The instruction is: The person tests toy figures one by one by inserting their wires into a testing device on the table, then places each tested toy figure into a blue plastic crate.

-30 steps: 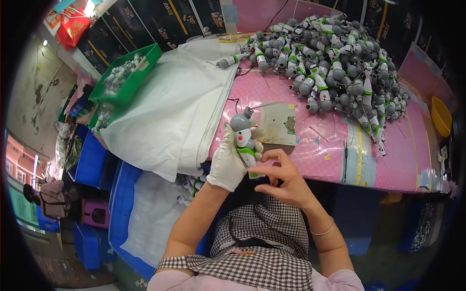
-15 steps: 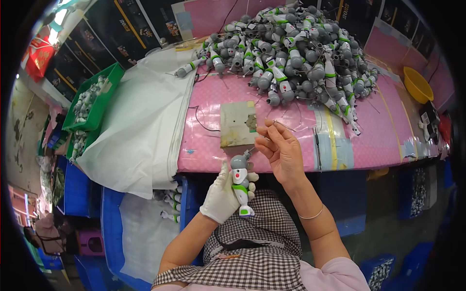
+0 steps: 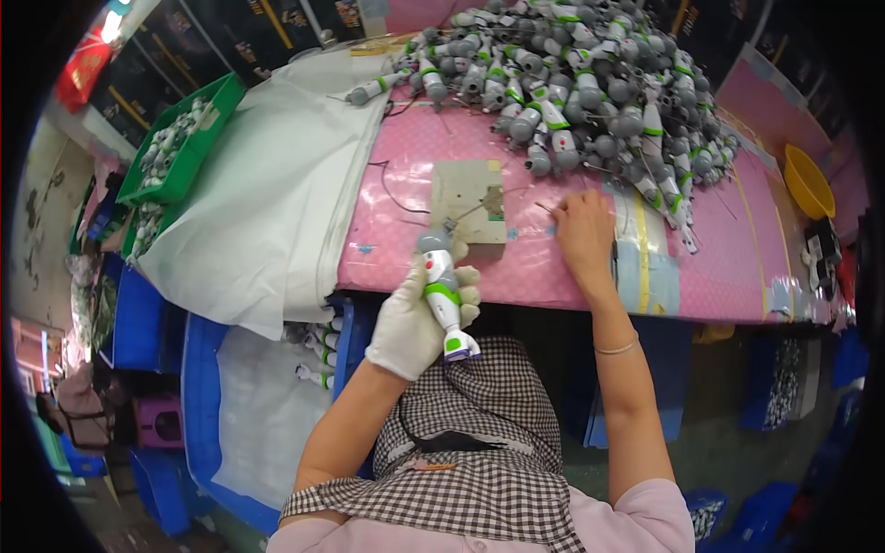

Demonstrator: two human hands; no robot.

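— While gripped upright in the gloved left hand (image 3: 412, 318), sat where, that toy robot (image 3: 442, 288)?
— Sat just below the middle of the frame, over the near edge of the pink table (image 3: 562, 276), grey head up, green-soled feet down. Clenched around its white body, those gloved fingers.
— And the right hand (image 3: 584, 232)?
— Lay bare, palm down on the table, right of centre. Touched a thin pin (image 3: 545, 208) with the fingertips; loosely curled, but holding it or not, could not tell.
— Between the two hands?
— Rested a small square board (image 3: 468, 195) flat on the table, just beyond the toy's head.
— Further back?
— Filled the upper right of the frame, a big heap of toys (image 3: 590, 83) alike in grey, white and green. Spread across the upper left, a white sheet (image 3: 267, 184), hanging off the table edge. Stood beside it at far left, a green crate (image 3: 175, 147) with more toys. Sat at the far right edge, a yellow bowl (image 3: 807, 180).
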